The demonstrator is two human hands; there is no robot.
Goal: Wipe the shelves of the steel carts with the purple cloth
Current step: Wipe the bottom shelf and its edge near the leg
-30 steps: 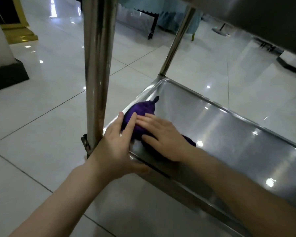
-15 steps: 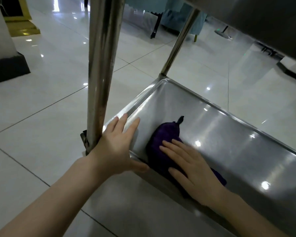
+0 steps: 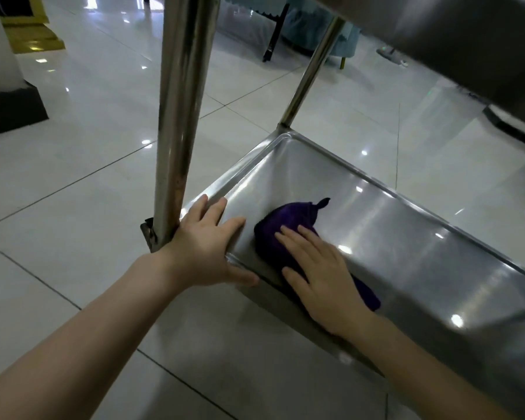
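Right hand (image 3: pixel 322 277) flat, fingers straight, pressing bunched purple cloth (image 3: pixel 288 225) onto glossy steel shelf (image 3: pixel 422 253); left hand (image 3: pixel 203 250) splayed on rim.

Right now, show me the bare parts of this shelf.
Bare steel: from the purple cloth to the far corner by the rear post, and rightward along the shelf. Crowded: the near-left corner, where the left hand and right hand sit.

No writing, label, brand mark, number or sign can be read anywhere in the head view: none on the steel cart shelf (image 3: pixel 406 237), the upright post (image 3: pixel 179 116), the purple cloth (image 3: pixel 288 219) or the tiled floor (image 3: pixel 73 177).
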